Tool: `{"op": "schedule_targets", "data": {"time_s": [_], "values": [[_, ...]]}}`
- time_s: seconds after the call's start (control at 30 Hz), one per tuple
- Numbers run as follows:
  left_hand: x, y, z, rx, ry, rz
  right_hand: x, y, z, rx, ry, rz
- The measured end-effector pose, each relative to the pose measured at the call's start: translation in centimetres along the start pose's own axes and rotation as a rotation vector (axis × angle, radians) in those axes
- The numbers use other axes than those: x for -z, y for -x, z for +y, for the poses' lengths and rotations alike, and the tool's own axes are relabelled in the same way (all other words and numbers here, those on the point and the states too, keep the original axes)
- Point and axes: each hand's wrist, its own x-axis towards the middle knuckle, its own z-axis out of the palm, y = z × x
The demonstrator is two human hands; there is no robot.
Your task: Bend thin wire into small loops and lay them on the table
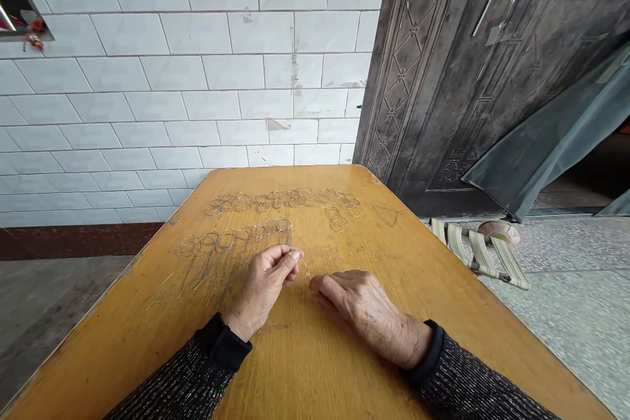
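Note:
A thin wire (306,267) curves between my two hands above the wooden table (295,367). The fingertips of my left hand (268,279) pinch one part of it. My right hand (361,305) rests low by the tabletop, its thumb and fingers closed at the wire's other end; the exact grip is partly hidden. Left of my hands lie several looped wires (221,241) with long loose tails. Farther back is a row of wire loops (280,199). A figure-eight wire loop (336,220) and a triangular bent wire (388,214) lie toward the right.
A white tiled wall (221,72) stands behind the table. To the right are a dark carved door (443,79) and a grey-green curtain (546,138). A low seat with striped straps (485,251) sits on the floor beside the table's right edge.

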Motion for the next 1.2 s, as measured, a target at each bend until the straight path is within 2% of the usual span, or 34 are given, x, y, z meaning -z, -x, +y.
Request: {"op": "schedule_targets", "data": {"time_s": [0.17,0.47,0.83,1.03,1.13,1.2], "values": [[-0.3,0.4,0.5,-0.058,-0.044,0.015,-0.5,0.1,0.1,-0.159,-0.060,-0.007],[-0.6,0.6,0.3,-0.034,-0.040,0.067,-1.2,0.2,0.4,-0.247,0.057,0.072],[-0.9,0.9,0.1,-0.034,-0.043,0.015,-1.5,0.2,0.7,-0.377,-0.124,0.185],[-0.4,0.7,0.6,0.002,-0.117,0.012,-1.5,0.3,1.0,-0.320,0.052,0.140],[-0.1,0.5,0.7,0.011,-0.088,0.019,-1.1,0.2,0.9,-0.224,0.156,0.126],[0.0,0.4,0.5,0.022,-0.117,-0.025,-0.9,0.1,0.7,-0.148,0.189,0.122]]}}
